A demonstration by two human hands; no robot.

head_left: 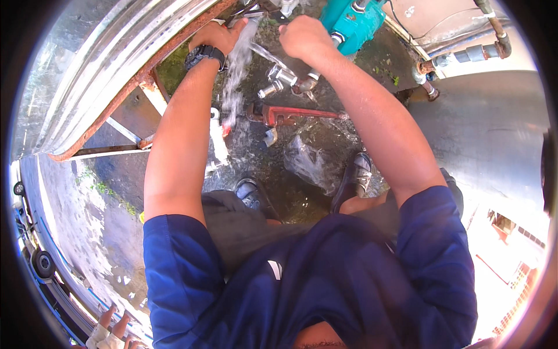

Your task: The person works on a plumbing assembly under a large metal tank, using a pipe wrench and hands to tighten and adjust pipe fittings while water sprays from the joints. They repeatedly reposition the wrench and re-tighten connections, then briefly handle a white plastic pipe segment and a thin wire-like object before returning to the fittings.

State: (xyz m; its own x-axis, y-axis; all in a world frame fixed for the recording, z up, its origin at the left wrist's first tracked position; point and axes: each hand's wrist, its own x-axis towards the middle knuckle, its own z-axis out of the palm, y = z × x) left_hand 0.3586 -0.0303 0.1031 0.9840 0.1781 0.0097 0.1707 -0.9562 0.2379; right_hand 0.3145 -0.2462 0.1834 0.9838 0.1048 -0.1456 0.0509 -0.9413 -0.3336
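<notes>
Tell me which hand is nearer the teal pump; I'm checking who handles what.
Right. The right hand is closed around a fitting right beside the teal pump, nearly touching it. The left hand is farther left, in the spraying water, near the rusty frame.

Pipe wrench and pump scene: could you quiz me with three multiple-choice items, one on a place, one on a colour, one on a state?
1. Where is the red pipe wrench?
A. on the wet ground
B. in the left hand
C. on the metal tank

2. What colour is the pump?
A. yellow
B. teal
C. black

3. What is the water doing?
A. frozen
B. shut off
C. spraying

Answers: 1 A, it lies below both hands; 2 B, its housing is teal; 3 C, a jet shoots past the left hand.
</notes>
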